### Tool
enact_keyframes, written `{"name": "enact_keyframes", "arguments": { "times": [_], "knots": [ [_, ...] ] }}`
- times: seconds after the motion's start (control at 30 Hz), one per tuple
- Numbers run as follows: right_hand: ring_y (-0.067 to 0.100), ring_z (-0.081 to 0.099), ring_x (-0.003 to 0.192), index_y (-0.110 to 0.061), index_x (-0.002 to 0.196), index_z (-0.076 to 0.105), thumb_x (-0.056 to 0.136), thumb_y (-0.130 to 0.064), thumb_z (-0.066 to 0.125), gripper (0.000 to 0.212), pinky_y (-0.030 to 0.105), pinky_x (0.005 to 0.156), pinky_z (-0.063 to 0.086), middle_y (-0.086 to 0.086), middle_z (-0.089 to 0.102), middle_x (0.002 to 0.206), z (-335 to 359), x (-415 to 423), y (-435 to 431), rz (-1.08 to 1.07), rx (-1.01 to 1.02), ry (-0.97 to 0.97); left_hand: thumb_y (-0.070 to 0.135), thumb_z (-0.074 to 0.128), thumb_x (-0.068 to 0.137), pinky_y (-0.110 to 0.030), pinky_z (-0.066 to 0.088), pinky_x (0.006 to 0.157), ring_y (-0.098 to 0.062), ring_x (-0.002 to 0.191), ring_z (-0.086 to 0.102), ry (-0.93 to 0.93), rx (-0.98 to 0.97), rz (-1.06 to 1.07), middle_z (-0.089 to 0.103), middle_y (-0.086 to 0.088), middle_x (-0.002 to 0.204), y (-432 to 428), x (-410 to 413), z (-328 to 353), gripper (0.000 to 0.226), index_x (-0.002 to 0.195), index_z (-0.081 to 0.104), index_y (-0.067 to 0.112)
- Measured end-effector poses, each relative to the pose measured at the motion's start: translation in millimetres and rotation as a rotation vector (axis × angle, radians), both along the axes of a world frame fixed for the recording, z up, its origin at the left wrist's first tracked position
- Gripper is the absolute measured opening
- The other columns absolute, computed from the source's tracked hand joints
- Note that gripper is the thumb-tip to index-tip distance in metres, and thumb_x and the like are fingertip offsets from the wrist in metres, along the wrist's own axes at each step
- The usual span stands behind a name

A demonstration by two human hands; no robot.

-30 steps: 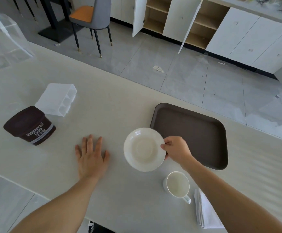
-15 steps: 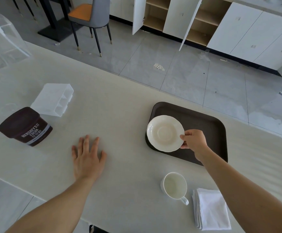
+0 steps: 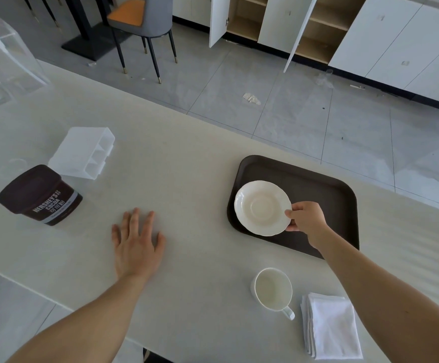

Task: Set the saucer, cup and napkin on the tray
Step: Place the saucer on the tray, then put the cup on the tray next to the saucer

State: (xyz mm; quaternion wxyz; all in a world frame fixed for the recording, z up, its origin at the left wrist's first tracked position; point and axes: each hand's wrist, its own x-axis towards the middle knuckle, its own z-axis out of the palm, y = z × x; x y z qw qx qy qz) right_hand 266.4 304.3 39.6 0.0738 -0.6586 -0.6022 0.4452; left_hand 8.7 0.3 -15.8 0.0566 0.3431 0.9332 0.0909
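Your right hand holds the saucer by its right edge, with the thumb on the rim and the other fingers under it, so the grip is closed on the saucer. The saucer is over the left part of the dark brown tray, and its lower edge reaches the near border of the tray; from this view you cannot tell if the saucer already touches the tray or is a little above it. The tray lies on the pale table, close to the far edge. Your left hand lies flat on the table with the fingers spread, palm down, and it holds nothing; it is well apart from the tray, on the left of it. The white cup stands upright on the table near you, below the tray, with its handle pointing to the lower right, and it looks empty inside. Just beside the cup on its right lies the folded white napkin; part of it is hidden under your right forearm. On the left side of the table you see a dark cocoa tub with the words HERSHEY'S COCOA, and just behind it a white plastic box with compartments, lying on its side.
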Motion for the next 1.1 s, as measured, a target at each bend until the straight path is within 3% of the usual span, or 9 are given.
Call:
{"name": "enact_keyframes", "arguments": {
  "times": [0.3,0.43,0.6,0.77,0.87,0.97,1.1],
  "knots": [
    [0.02,0.073,0.071,-0.023,0.08,0.071,0.095,-0.012,0.063,0.02,0.035,0.064,0.064,0.001,0.073,0.083,-2.0,-3.4,0.4,-0.018,0.044,0.055,0.046,0.032,0.088,-0.05,0.005,0.123,-0.032,0.151,0.016,-0.009,0.001,0.002,0.029,-0.013,0.16,0.6,1.3,3.7,0.066,0.149,0.04,0.023],
    [0.02,0.073,0.075,-0.016,0.102,0.07,0.097,-0.014,0.06,0.012,0.035,0.063,0.063,0.001,0.072,0.087,-4.6,1.4,-1.8,-0.072,0.03,0.122,0.047,0.031,0.088,-0.05,0.005,0.123,-0.031,0.151,0.015,-0.001,-0.007,-0.002,0.028,-0.012,0.16,0.1,0.8,2.4,0.066,0.149,0.038,0.024],
    [0.022,0.074,0.079,-0.012,0.126,0.06,0.096,-0.012,0.062,0.03,0.034,0.066,0.063,0.004,0.07,0.099,0.3,13.7,-13.9,-0.079,0.042,0.132,0.048,0.032,0.088,-0.05,0.004,0.122,-0.031,0.151,0.015,0.003,-0.008,-0.003,0.028,-0.012,0.16,-0.3,-1.0,-1.1,0.065,0.149,0.039,0.024],
    [0.018,0.073,0.074,-0.017,0.109,0.07,0.094,-0.013,0.063,0.017,0.035,0.073,0.064,0.001,0.074,0.088,15.9,48.4,-50.4,-0.04,0.121,0.154,0.048,0.031,0.088,-0.048,0.001,0.121,-0.031,0.151,0.014,0.006,-0.013,-0.002,0.028,-0.011,0.16,-1.0,-2.3,-4.6,0.066,0.149,0.039,0.024],
    [0.02,0.073,0.068,-0.018,0.094,0.074,0.092,-0.007,0.064,0.015,0.032,0.068,0.063,0.001,0.076,0.077,33.5,75.2,-82.0,-0.011,0.098,0.219,0.047,0.036,0.088,-0.048,0.001,0.121,-0.032,0.15,0.015,0.005,-0.006,-0.003,0.029,-0.012,0.159,-1.1,-2.5,-5.7,0.065,0.148,0.039,0.023],
    [0.021,0.073,0.071,-0.019,0.094,0.076,0.09,-0.01,0.068,0.013,0.026,0.065,0.062,0.003,0.076,0.08,50.6,102.5,-115.3,0.071,0.041,0.239,0.041,0.048,0.09,-0.051,0.006,0.12,-0.033,0.149,0.017,0.009,0.01,-0.004,0.031,-0.014,0.158,-0.6,-2.2,-8.1,0.061,0.147,0.042,0.021],
    [0.01,0.072,0.08,-0.035,0.101,0.074,0.077,-0.028,0.083,0.026,0.018,0.071,0.056,-0.011,0.075,0.091,60.0,128.1,-151.0,0.26,0.027,0.136,0.045,0.038,0.087,-0.051,0.006,0.12,-0.034,0.148,0.019,0.025,0.012,-0.007,0.033,-0.014,0.157,-1.6,-3.2,-9.4,0.064,0.146,0.042,0.022]
  ]
}}
